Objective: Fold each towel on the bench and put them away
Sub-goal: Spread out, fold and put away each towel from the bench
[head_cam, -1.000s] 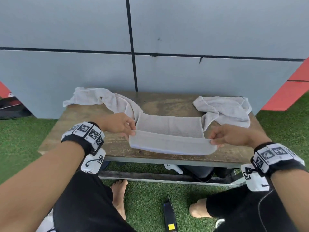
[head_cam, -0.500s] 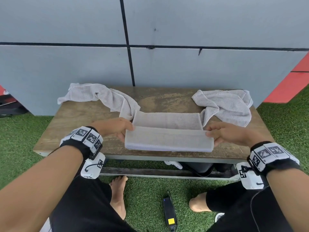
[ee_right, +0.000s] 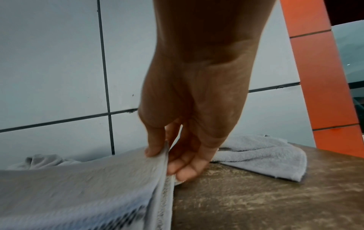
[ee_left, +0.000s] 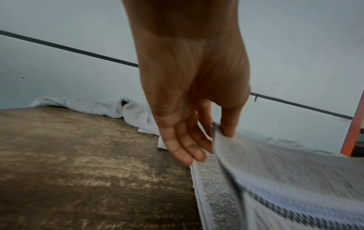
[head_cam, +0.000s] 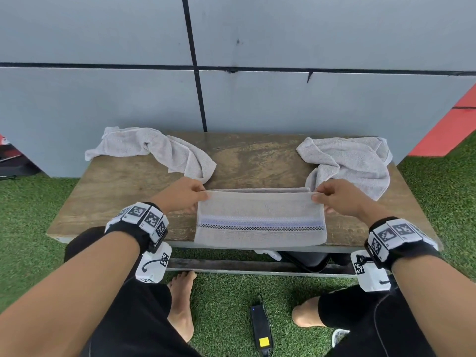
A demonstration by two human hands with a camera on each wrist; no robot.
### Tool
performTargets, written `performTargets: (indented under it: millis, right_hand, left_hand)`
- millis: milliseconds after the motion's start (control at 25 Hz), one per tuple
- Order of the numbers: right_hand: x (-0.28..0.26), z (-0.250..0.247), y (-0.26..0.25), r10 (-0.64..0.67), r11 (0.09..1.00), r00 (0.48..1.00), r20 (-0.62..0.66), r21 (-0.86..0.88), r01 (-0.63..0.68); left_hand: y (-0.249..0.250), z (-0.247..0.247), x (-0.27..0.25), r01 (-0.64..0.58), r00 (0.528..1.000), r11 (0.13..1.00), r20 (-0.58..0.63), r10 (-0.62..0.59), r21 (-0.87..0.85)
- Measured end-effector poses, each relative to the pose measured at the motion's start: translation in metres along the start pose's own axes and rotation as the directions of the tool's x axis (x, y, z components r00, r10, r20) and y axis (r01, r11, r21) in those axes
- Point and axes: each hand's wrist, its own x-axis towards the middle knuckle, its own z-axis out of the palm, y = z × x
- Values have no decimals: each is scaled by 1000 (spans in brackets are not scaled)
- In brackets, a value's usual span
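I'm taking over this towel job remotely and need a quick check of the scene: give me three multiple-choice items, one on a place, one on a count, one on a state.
1. Where does the striped towel lie?
A. at the near edge of the bench, between the hands
B. on the grass
C. against the wall

2. How many crumpled towels wait at the back of the bench?
A. none
B. two
C. four

3. What are the hands doing?
A. hanging idle
B. pressing flat on bare wood
C. each pinching a far corner of the striped towel

Key: 1 A, it lies at the bench's front edge. 2 B, the left crumpled towel and the right crumpled towel. 3 C, the left hand and the right hand pinch its corners.
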Motion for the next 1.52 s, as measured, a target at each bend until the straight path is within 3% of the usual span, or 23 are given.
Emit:
performTargets:
  millis: [200,440,760,1080,1280,1520]
  right_hand:
    - [22,15,-9,-49,995,977,-208,-96,30]
    - [45,33,-6,-9,989,968,-249,-144,-28]
    - [57,46,19,8,982,974,-224,-183,-50]
    - [51,42,1,-29,961,974,-223,-274,-34]
    - [31,11,-28,-63,984,961,-269,-180,13]
    - [3,-26,-57,-178,984,848,-498,-98,149]
  left_hand:
    - [-5,7,18,-17,966,997,-255,36,77]
    - [-5,19,32,52,946,992,-325,-13,113]
    - [-21,26,39,96,954,991,-291,-66,88]
    - [-10,16,35,101,970,980,-234,-60,169]
    - [11,-14,17,8,967,978,-251,45,207]
    - [38,-55,-16,-204,900,962,-352,257,183]
